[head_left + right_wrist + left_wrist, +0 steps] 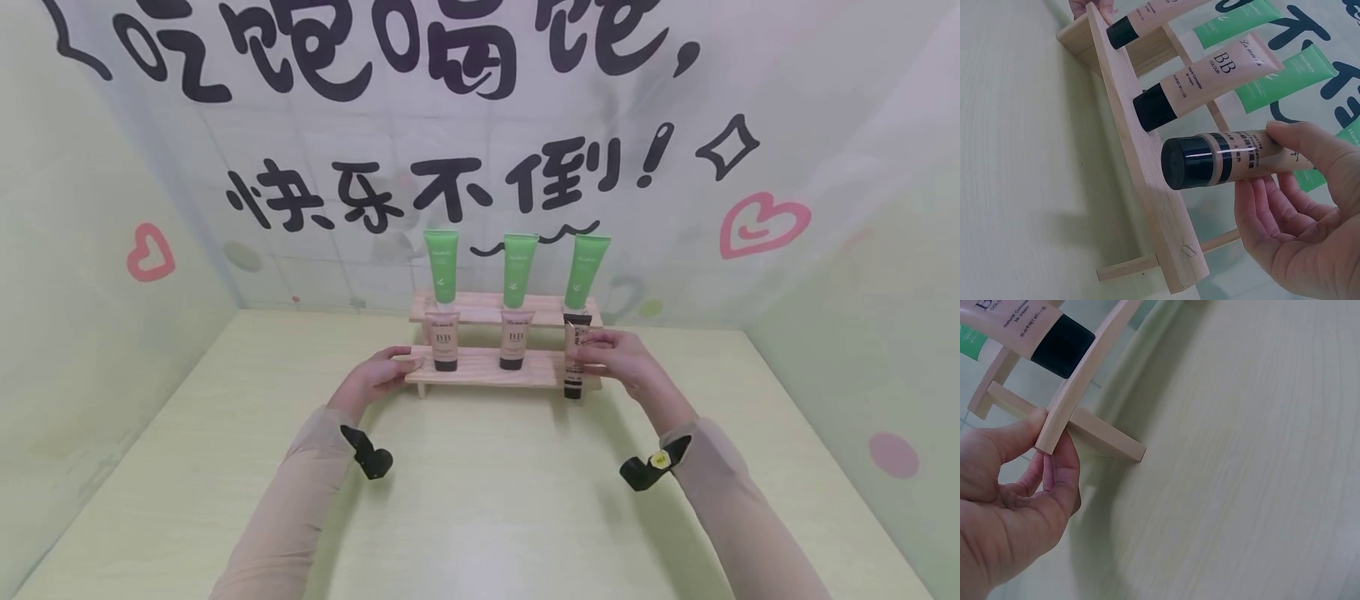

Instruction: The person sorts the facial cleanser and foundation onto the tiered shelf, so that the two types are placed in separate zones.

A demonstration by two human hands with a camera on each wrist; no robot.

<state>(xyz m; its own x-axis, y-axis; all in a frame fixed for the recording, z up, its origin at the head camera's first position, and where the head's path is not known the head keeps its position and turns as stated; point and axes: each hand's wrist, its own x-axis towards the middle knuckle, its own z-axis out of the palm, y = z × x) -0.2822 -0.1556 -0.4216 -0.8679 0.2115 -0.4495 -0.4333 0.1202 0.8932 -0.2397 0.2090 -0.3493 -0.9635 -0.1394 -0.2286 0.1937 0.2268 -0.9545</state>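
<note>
A two-tier wooden rack (472, 377) stands toward the back of the table. My left hand (384, 372) pinches the left end of its lower shelf between thumb and fingers, as the left wrist view confirms. In my right hand (619, 358) is a beige cosmetic tube (1241, 156) with a black cap, gripped by thumb and fingers, cap downward, at the right end of the lower shelf. The right wrist view shows its cap apart from the board. Two pink BB cream tubes, one at the left (446, 340) and one mid-shelf (516, 340), stand on their black caps.
Three green tubes stand on the upper shelf: left (443, 267), middle (518, 271) and right (586, 271). Behind the rack rises a wall sheet (465, 125) with black lettering. The pale table (480, 483) extends in front, with side walls left and right.
</note>
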